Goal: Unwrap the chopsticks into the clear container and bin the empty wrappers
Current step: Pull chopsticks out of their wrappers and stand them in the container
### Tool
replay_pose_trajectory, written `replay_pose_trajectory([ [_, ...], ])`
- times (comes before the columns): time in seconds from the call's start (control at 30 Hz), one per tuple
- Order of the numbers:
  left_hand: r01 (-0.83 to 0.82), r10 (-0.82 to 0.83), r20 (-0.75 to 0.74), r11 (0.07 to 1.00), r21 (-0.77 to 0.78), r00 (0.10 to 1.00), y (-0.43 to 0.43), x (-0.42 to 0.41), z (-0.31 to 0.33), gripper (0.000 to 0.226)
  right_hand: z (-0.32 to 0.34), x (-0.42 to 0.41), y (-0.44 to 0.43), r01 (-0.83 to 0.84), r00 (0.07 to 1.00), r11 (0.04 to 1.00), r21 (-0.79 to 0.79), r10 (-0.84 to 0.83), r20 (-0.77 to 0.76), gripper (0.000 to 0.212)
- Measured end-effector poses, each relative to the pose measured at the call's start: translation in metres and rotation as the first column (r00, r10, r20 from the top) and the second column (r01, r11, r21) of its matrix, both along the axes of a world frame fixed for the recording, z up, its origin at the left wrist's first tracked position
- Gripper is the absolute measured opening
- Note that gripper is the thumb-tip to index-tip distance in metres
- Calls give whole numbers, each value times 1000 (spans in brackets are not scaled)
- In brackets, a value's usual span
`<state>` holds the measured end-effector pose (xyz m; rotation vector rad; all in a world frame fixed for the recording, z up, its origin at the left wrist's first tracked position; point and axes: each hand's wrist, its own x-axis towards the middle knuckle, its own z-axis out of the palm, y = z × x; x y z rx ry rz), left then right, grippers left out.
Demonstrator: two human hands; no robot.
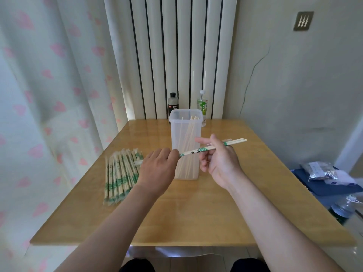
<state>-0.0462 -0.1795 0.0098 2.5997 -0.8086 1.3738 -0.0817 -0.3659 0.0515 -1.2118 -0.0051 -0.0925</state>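
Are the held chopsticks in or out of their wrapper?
Partly out: bare chopsticks stick out past the right hand; the printed wrapper covers the rest, its end pinched by the left hand.

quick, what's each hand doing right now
Left hand: pinching the end of the chopstick wrapper.
Right hand: gripping the partly unwrapped chopsticks.

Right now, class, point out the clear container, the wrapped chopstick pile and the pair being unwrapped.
clear container [180,130], head view, upper front wall.
wrapped chopstick pile [119,173], head view, pile's middle.
pair being unwrapped [193,151], head view, printed wrapper.
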Motion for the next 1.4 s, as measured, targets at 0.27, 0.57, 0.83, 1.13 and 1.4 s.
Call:
replay_pose_trajectory([
  [0.27,1,11,-258,999,46,966,-24,-19,18,37,-12,2,11,20,999,999,-32,-21,-30,47],
  [0.57,121,-94,-207,985,121,974,-24,-11,21,48,-10,-2,-26,126,992,988,94,-122,-41,54],
  [0.83,15,2,-239,998,69,971,10,3,13,39,-12,-4,-64,330,943,926,184,-313,-114,52],
  [1.13,-188,-54,-396,815,-548,917,17,11,61,20,-6,3,-67,439,897,880,179,-420,-136,48],
  [1.4,-199,-318,-477,623,-756,819,0,7,92,25,70,22,-64,480,867,867,136,-492,80,49],
])
